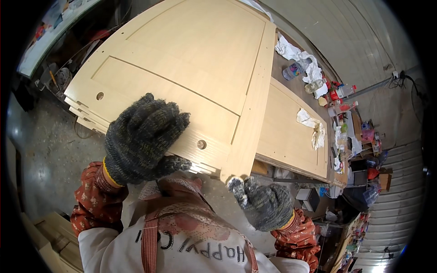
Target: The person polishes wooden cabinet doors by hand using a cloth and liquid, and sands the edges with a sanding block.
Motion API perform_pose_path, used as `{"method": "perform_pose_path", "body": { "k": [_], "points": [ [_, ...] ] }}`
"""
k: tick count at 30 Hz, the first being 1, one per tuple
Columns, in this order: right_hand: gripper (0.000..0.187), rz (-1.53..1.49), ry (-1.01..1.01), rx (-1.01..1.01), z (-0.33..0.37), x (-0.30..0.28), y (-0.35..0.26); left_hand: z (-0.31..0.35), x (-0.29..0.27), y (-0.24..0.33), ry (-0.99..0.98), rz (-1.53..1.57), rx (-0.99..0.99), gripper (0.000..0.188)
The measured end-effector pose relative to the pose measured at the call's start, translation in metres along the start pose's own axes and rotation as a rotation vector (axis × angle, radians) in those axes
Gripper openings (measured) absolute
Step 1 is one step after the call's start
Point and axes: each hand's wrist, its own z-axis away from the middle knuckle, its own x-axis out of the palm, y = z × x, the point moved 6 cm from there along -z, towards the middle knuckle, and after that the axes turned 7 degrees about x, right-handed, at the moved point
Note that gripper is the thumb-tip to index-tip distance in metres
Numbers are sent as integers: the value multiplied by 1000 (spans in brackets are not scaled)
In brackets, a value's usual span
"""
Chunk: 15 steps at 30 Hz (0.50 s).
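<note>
A large cream wooden cabinet door (191, 63) with a recessed panel lies flat in front of me, on top of a stack of similar boards. Two round holes show near its close edge. My left hand (143, 136), in a dark knitted glove, rests on the door near that edge, fingers spread forward and thumb out to the side. My right hand (264, 204), gloved the same way, is at the door's near right corner. Its fingers are curled and its fingertips are whitish at the corner; whatever they pinch, if anything, is hidden.
Right of the stack, a second cream panel (291, 123) carries a crumpled cloth (309, 120). Beyond it, a cluttered bench holds a plastic bottle (297, 68), white paper (287, 48) and more bottles. A pale-topped table (50, 41) stands far left; concrete floor (45, 136) lies below it.
</note>
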Motion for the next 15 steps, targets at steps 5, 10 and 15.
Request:
{"method": "perform_pose_path", "body": {
  "k": [5,10,15],
  "points": [
    [40,78,-6,1,15,4,-8,1,1,1,20,-15,9,69],
    [49,225,-72,-8,23,16,-12,9,7,-1,11,-14,-2,68],
    [43,50,30,68,23,2,-3,0,7,5,-6,-72,31,68]
  ]
}}
